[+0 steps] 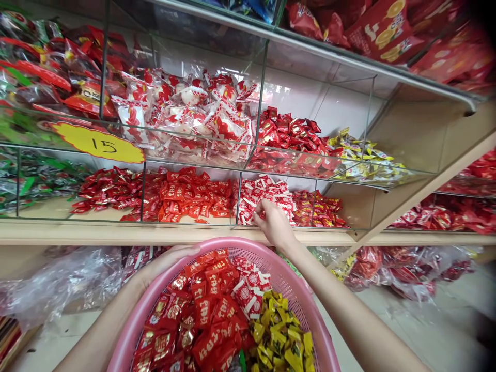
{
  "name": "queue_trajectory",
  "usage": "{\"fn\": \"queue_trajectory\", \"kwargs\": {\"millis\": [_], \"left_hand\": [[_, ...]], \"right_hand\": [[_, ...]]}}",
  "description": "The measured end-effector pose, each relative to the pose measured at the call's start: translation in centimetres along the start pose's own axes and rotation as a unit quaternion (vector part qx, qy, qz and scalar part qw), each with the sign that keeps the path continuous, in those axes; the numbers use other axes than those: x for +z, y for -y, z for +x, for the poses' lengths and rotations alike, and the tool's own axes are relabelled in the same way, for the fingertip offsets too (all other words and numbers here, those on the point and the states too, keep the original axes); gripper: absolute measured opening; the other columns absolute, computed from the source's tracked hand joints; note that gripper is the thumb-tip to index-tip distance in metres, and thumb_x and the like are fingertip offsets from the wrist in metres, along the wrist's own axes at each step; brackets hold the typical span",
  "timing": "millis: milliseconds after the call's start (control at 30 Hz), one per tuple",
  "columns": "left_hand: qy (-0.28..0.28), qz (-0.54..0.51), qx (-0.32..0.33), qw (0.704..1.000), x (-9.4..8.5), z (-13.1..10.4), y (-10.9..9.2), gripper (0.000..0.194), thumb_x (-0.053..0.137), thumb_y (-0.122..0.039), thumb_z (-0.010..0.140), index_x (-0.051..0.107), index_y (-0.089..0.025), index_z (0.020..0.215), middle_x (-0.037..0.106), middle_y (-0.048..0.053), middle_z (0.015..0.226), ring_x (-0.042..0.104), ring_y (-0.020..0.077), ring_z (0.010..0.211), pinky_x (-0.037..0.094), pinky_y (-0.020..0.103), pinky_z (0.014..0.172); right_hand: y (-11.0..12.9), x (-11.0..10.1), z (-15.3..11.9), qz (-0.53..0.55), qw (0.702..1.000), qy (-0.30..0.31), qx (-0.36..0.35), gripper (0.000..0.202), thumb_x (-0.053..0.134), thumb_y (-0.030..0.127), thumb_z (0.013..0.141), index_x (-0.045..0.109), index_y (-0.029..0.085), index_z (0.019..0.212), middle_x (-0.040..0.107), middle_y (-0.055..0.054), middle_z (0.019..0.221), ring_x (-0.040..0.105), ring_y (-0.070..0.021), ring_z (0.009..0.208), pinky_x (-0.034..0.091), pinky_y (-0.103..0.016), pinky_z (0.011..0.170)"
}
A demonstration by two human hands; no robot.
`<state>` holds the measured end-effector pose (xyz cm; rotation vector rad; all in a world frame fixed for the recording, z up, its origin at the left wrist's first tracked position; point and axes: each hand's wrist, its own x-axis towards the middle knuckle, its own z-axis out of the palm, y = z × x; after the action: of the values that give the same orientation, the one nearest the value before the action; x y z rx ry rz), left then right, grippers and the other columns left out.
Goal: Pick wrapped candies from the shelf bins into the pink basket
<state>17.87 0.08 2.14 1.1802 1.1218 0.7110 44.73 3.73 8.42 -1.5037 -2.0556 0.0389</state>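
"Where's the pink basket (pixel 232 242)?"
"Bottom centre, the left hand (pixel 168 263) holding its rim with its fingers."
"Right hand (pixel 276 223)?"
"Mid-frame, fingers curled at red-and-white candies (pixel 267 187); can't tell whether gripping."

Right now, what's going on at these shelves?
The person's left hand holds the rim of a pink basket holding red, red-and-white and yellow-wrapped sweets. The right hand is at the bottom shelf, by the compartment of red-and-white wrapped sweets; whether its fingers grip one is hard to tell. A yellow tag reading 15 is on the shelf front, further left.
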Motion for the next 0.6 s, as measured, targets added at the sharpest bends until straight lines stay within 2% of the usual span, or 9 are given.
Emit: {"fn": "queue_trajectory", "kwargs": {"millis": [100,200,400,600], "left_hand": [[0.003,0.004,0.005,1.000,0.0,0.1,0.0,0.040,0.065,-0.041,0.066,0.068,-0.021,0.100,0.064,0.000,0.113,0.049,0.0223,0.117,0.031,0.031,0.105],[0.002,0.002,-0.001,1.000,0.1,-0.1,-0.2,0.040,0.064,-0.040,0.066,0.068,-0.021,0.102,0.063,-0.001,0.113,0.050,0.0224,0.117,0.031,0.032,0.105],[-0.002,0.004,0.013,1.000,0.4,-0.5,-0.6,0.044,0.065,-0.043,0.064,0.067,-0.022,0.103,0.062,-0.001,0.115,0.048,0.0227,0.118,0.029,0.031,0.106],[-0.008,0.002,-0.005,1.000,0.4,-0.6,-0.7,0.046,0.066,-0.044,0.064,0.066,-0.023,0.105,0.064,-0.001,0.111,0.050,0.0222,0.116,0.030,0.031,0.105]], "right_hand": [[-0.6,0.9,1.1,0.001,0.998,0.010,0.066,0.005,0.050,0.016,0.074,0.047,0.020,0.076,0.059,-0.001,0.073,0.052,-0.0140,0.069,0.034,-0.022,0.061],[-0.8,1.3,1.5,0.016,0.994,0.030,0.101,0.007,0.050,0.014,0.072,0.048,0.020,0.076,0.060,0.000,0.070,0.053,-0.0133,0.066,0.034,-0.022,0.062],[-1.0,1.9,1.8,0.072,0.988,0.036,0.129,0.014,0.047,0.010,0.069,0.052,0.019,0.078,0.059,0.001,0.066,0.054,-0.0125,0.062,0.037,-0.021,0.057],[-1.2,1.5,1.5,0.152,0.982,-0.009,0.108,0.009,0.047,0.014,0.067,0.049,0.019,0.073,0.055,0.003,0.062,0.052,-0.0124,0.059,0.040,-0.022,0.058]]}}
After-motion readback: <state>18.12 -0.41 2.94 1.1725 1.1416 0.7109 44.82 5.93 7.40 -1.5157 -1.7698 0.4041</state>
